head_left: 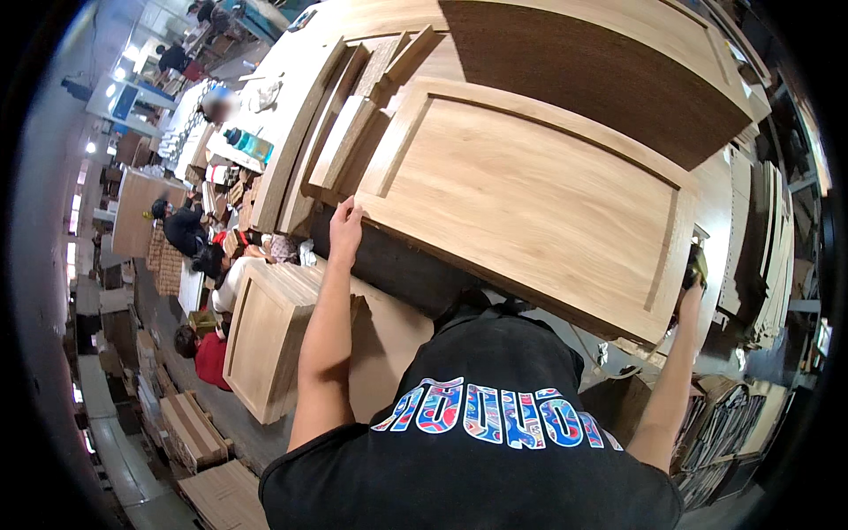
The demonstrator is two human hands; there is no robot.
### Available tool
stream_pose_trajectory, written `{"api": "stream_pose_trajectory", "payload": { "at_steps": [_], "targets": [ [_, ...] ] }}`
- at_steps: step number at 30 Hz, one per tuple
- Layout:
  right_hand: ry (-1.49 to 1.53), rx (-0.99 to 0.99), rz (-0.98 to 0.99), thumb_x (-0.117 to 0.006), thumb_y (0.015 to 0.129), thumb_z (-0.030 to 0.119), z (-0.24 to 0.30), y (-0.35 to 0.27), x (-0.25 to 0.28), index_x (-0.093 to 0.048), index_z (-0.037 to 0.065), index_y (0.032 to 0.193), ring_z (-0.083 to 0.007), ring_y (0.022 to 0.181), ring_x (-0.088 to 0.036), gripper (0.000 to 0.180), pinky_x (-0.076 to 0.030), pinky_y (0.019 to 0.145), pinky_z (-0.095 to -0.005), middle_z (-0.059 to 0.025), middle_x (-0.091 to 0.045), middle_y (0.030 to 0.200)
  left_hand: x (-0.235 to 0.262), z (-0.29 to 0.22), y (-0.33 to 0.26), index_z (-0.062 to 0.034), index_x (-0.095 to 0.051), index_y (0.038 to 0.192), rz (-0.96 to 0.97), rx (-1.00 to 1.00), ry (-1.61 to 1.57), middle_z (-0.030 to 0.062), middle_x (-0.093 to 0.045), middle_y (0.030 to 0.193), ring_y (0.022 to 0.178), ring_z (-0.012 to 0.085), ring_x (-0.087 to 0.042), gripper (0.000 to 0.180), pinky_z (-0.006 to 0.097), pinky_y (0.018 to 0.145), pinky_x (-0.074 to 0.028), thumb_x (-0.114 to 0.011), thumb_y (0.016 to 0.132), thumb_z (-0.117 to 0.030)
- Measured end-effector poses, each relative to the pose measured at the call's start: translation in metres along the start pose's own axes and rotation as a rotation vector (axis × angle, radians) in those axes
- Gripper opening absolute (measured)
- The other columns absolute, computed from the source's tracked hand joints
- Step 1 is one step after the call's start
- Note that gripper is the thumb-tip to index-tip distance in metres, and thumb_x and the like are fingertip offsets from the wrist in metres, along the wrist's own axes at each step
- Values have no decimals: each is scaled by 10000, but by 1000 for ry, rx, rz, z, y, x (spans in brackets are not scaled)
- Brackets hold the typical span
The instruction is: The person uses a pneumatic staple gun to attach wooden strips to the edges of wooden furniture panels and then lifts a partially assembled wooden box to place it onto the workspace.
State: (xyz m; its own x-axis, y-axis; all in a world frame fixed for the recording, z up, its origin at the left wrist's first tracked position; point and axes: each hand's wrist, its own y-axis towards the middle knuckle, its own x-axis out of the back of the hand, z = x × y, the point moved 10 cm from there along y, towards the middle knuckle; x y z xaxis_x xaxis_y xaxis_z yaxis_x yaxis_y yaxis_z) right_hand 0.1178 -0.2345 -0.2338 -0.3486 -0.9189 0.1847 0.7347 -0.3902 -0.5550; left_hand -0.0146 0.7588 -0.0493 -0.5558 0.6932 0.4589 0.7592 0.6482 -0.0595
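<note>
Nearest: black T-shirt [477, 450] with a curved band of multicoloured lettering across the chest, filling the lower centre. Both bare forearms rise from it.

Left hand [345, 231]: arm runs nearly straight up, fingers curled over the lower-left corner of the door panel [530, 199]. Grip pressed onto the edge, thumb side hidden behind the wood.

Right hand [691, 291]: arm angled up and out to the panel's lower-right corner. Hand mostly hidden behind the edge, against a small dark and yellow object too unclear to tell; grip state cannot be told.

The door panel is pale wood with a raised frame and a recessed centre, held tilted between the two hands, just above the chest.

Lower left: a stack of similar pale framed panels [261, 340], well apart from the left hand. Flat brown cardboard [221, 495] lies on the floor below it. Lower right: dark-edged boards [724, 424] stand on edge in a rack.

Behind the held panel: a large table [371, 26] of light wood carrying narrow boards [340, 132] leaning side by side, and a broad dark brown sheet [583, 71].

Far left: workshop hall, grey floor, bright ceiling lights, several people [185, 230] seated or bent among more wood stacks.
</note>
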Motion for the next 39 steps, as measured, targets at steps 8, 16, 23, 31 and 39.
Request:
{"api": "stream_pose_trajectory", "payload": {
  "at_steps": [8,16,23,31,39],
  "targets": [
    [721,-372,215,-597,1037,802,-66,13,-55,-511,81,1698,-452,1551,-520,982,-402,1291,-583,-280,-519,1704,-16,-15,12,60,-691,1459,-24,86,292,209,-783,1342,1262,297,-740,539,409,1093,-553,-700,1112,-351],
    [-242,360,-220,-640,1160,310,47,-99,-17,-660,-22,1538,-312,1369,-676,504,-517,1181,-418,-202,-707,1505,-49,2,75,103,-723,1330,194,8,391,214,-810,1192,1144,273,-762,705,413,1019,-573,-844,1001,-509],
    [-382,448,-202,-806,1030,327,90,-235,-65,-652,-10,1508,-368,1310,-698,605,-556,1101,-456,-239,-721,1400,-87,-37,101,70,-629,991,137,-111,634,168,-620,899,880,298,-585,717,483,880,-540,-934,883,-570],
    [-609,464,-401,-881,862,366,126,-256,-77,-745,38,1182,-466,1063,-752,478,-605,909,-544,-249,-794,1075,-81,-84,88,22,-485,693,55,-246,566,101,-452,626,627,251,-430,739,485,637,-433,-963,861,-516],
    [-601,550,-375,-874,851,394,162,-260,-61,-798,93,1234,-397,959,-809,493,-633,856,-487,-211,-831,1065,-74,-113,70,0,-413,646,10,-268,381,33,-381,611,628,186,-382,749,450,594,-372,-1017,820,-406]
  ]
}}
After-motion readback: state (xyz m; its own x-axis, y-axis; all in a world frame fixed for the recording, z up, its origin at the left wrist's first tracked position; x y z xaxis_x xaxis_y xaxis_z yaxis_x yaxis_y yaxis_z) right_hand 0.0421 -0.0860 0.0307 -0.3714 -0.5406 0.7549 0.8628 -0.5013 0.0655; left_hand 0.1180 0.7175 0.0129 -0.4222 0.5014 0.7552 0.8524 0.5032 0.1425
